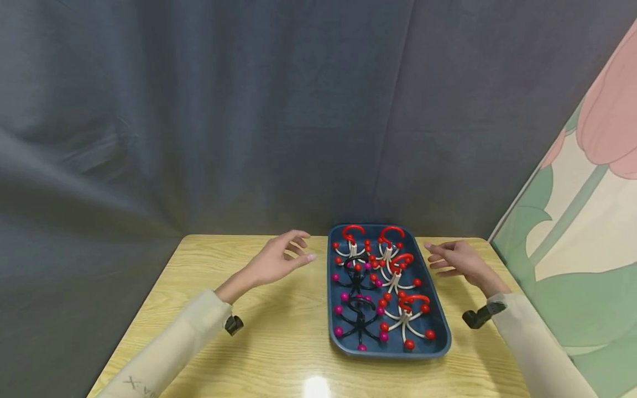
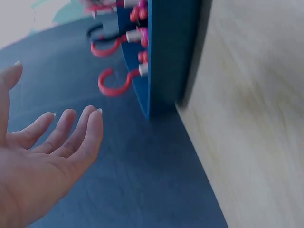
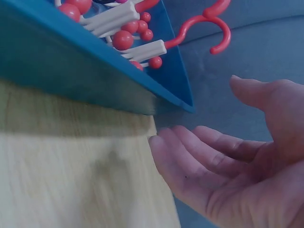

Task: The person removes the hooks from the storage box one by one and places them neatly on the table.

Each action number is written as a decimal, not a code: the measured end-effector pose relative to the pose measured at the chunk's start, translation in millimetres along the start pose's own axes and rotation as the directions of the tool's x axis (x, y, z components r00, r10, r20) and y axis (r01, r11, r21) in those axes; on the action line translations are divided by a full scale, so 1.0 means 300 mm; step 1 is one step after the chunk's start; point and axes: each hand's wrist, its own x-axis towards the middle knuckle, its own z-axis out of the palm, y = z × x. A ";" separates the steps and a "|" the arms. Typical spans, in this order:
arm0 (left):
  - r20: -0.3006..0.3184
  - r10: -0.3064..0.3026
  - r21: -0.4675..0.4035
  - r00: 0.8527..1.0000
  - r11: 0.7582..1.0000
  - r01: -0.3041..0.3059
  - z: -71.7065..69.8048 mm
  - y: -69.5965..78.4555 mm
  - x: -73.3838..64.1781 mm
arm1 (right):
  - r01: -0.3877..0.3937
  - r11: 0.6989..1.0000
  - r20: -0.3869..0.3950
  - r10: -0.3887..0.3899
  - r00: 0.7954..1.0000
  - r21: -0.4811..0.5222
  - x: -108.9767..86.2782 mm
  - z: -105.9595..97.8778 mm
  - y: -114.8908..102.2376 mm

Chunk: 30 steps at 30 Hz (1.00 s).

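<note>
Blue tray [image 1: 385, 352] on the wood-grain counter [image 1: 283, 326], between our two hands. Left hand [image 1: 278, 258] hovers just beside the tray's left rim, near its far half; fingers relaxed, loosely bent, thumb held apart from them. Right hand [image 1: 463, 262] hovers just beside the right rim, also toward the far end; thumb apart, fingers lying close together, slightly bent. We see a gap between each hand and the tray.

Inside, we count six branched stands: four white stands [image 1: 395, 282] with red hooks and red balls, two black stands [image 1: 360, 320] with magenta balls, down the left side. Far end of the tray near the dark curtain [image 1: 298, 110].
</note>
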 end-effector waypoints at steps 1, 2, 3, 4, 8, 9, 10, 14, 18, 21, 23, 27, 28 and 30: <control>0.016 0.005 -0.019 1.000 1.000 -0.005 0.014 0.012 -0.001 | -0.014 1.000 0.004 0.014 1.000 0.015 -0.001 0.003 0.005; 0.034 0.010 -0.034 0.999 0.999 -0.009 0.028 0.023 -0.002 | -0.026 0.999 0.008 0.026 1.000 0.027 -0.002 0.005 0.010; 0.052 0.013 -0.051 0.999 0.999 -0.011 0.042 0.034 -0.004 | -0.036 0.998 0.009 0.036 0.999 0.043 -0.002 0.007 0.013; 0.069 0.017 -0.060 0.997 0.998 -0.013 0.055 0.043 -0.006 | -0.044 0.997 0.008 0.044 0.999 0.056 -0.003 0.009 0.017; 0.112 0.018 -0.120 0.994 0.993 -0.004 0.106 0.070 -0.013 | -0.053 0.992 0.014 0.052 0.999 0.110 -0.005 0.011 0.027; 0.120 0.017 -0.142 0.993 0.990 0.001 0.118 0.075 -0.014 | -0.055 0.991 0.015 0.054 0.998 0.123 -0.006 0.011 0.028; 0.128 0.015 -0.165 0.992 0.986 0.007 0.129 0.079 -0.014 | -0.058 0.990 0.016 0.057 0.998 0.131 -0.007 0.011 0.029; 0.141 0.023 -0.265 0.990 0.964 0.015 0.169 0.090 -0.012 | -0.061 0.988 0.024 0.058 0.998 0.141 -0.006 0.011 0.034; 0.143 0.042 -0.317 0.989 0.949 0.005 0.198 0.102 -0.011 | -0.078 0.984 0.016 0.076 0.997 0.162 0.002 0.016 0.040; 0.159 0.044 -0.321 0.986 0.947 0.009 0.215 0.110 -0.014 | -0.087 0.978 0.014 0.086 0.996 0.187 0.006 0.022 0.046; 0.173 0.031 -0.313 0.985 0.949 0.025 0.225 0.113 -0.018 | -0.086 0.974 0.017 0.085 0.996 0.208 0.008 0.028 0.051; 0.188 -0.004 -0.313 0.982 0.948 0.064 0.246 0.117 -0.034 | -0.082 0.965 0.028 0.078 0.997 0.247 0.009 0.040 0.061; 0.187 -0.012 -0.317 0.982 0.946 0.072 0.252 0.117 -0.038 | -0.085 0.964 0.029 0.080 0.996 0.254 0.009 0.043 0.061; 0.184 -0.021 -0.329 0.983 0.941 0.081 0.267 0.116 -0.047 | -0.097 0.962 0.027 0.093 0.995 0.255 0.010 0.047 0.063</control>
